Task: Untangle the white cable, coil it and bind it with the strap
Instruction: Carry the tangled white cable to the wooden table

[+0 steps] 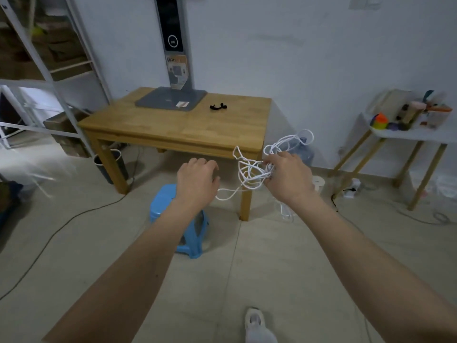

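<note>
A tangled white cable (pixel 249 169) hangs in the air in front of the wooden table (pixel 158 129). My right hand (pixel 288 177) is shut on the tangle, with loops sticking out above and to the left of it. One strand sags from the tangle toward my left hand (pixel 197 179). That hand is just left of the tangle with fingers curled; whether it grips the strand I cannot tell. A free end of the cable dangles below my right wrist. The black strap (pixel 218 106) lies on the tabletop, near the back.
A grey lamp base (pixel 170 99) stands at the table's back. A blue plastic stool (pixel 183 219) is on the floor under my left arm. A bin (pixel 108 164), a water jug (pixel 305 152), a side table with clutter (pixel 408 134), floor cords and a metal rack (pixel 37 70) surround the spot.
</note>
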